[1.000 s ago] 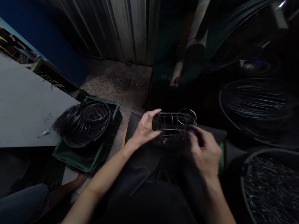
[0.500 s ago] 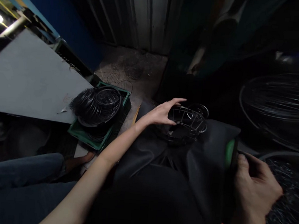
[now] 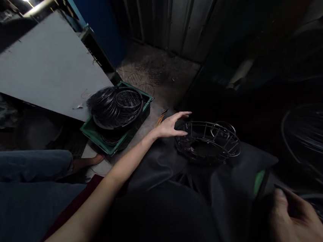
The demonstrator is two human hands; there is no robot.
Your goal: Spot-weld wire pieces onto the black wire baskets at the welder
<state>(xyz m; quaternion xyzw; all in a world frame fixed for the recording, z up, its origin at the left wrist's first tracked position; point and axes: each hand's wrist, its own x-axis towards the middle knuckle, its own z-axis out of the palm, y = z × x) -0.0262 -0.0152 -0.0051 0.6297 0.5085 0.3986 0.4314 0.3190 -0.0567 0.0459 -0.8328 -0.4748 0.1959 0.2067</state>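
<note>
My left hand is at the left side of a round wire frame, thumb and fingers spread apart. Its fingertips are close to the frame's rim; whether they touch it I cannot tell. Two rings joined by short cross wires make up the frame, which sits over dark cloth in front of me. A smaller wire ring shows at its far right edge. Low on the right, my right hand is closed, slightly blurred, around something dark beside a green patch. What it grips is hidden in shadow.
On the left, a green crate carries a heap of round wire grids. A grey panel slants behind it. Loose wire pieces lie on the floor. Someone's jeans-clad leg is at lower left; large wire rings are at right.
The view has shifted, so the crate, wire frame and my right hand appear farther right. My left hand now lies a little farther left of the frame, still spread. The right hand stays closed.
</note>
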